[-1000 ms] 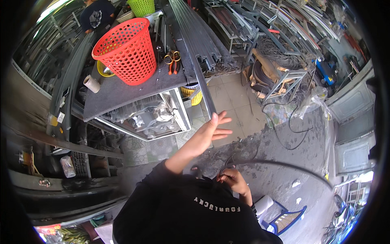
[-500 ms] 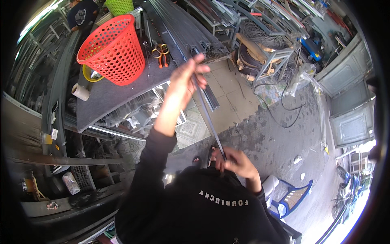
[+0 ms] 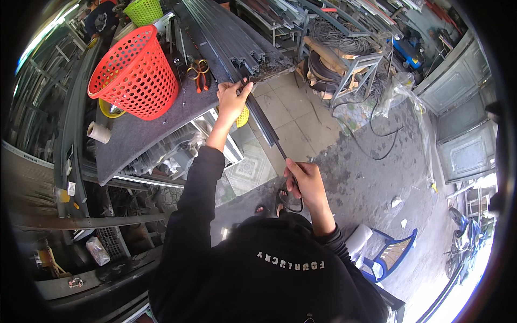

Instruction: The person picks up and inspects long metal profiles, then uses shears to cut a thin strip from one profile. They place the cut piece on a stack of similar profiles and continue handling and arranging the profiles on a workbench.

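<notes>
Here, in the head view, the person is standing at a dark workbench (image 3: 156,134) and handling a long dark metal strip (image 3: 266,126), apparently one length from the stack of grey profiles (image 3: 231,43) lying along the bench.

The left hand (image 3: 232,99) is reaching forward to the bench edge, fingers closed around the upper part of the strip where it is meeting the end of the stack. The right hand (image 3: 304,180) is sitting low, close to the body, wrapped in a fist around the lower end of the same strip. A loop of black cord or rubber is hanging below that fist; what it belongs to cannot be told. The strip is running diagonally between the two hands, clear of the tiled floor (image 3: 280,102).

On the bench, a red basket (image 3: 134,75) is standing upright, with a pair of orange-handled pliers (image 3: 199,72) lying just beside it. A green basket (image 3: 142,11) is standing farther back. A blue plastic chair (image 3: 390,255) is sitting on the floor at the person's right.

Judged from the grip, the step in hand is drawing or aligning the strip against the stack. The next move is likely calling for both hands keeping the strip straight, since a long thin length bends easily.
</notes>
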### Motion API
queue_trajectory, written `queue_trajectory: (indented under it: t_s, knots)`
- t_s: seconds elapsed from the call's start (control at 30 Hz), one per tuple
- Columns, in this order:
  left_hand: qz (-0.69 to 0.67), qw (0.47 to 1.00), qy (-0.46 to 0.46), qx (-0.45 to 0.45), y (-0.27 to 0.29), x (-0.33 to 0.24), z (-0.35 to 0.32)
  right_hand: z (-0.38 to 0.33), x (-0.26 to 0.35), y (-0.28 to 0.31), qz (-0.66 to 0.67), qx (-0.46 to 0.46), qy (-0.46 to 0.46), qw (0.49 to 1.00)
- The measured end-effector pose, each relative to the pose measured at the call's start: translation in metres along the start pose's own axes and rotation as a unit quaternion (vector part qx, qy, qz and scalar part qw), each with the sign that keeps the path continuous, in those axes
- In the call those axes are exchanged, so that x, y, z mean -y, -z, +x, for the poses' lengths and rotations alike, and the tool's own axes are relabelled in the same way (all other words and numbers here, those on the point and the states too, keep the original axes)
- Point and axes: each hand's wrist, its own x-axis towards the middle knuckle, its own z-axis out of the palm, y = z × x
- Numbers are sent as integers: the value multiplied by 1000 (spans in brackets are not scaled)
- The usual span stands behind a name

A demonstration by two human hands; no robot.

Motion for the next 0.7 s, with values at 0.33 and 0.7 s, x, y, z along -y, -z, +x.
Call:
queue_trajectory:
  t_s: [0.33,0.7]
  knots:
    - [-24,993,-49,-105,-15,-12,-10,4,3,7,20,9,-37,999]
    - [25,990,-71,-122,-19,-8,-12,6,2,4,5,7,-29,1000]
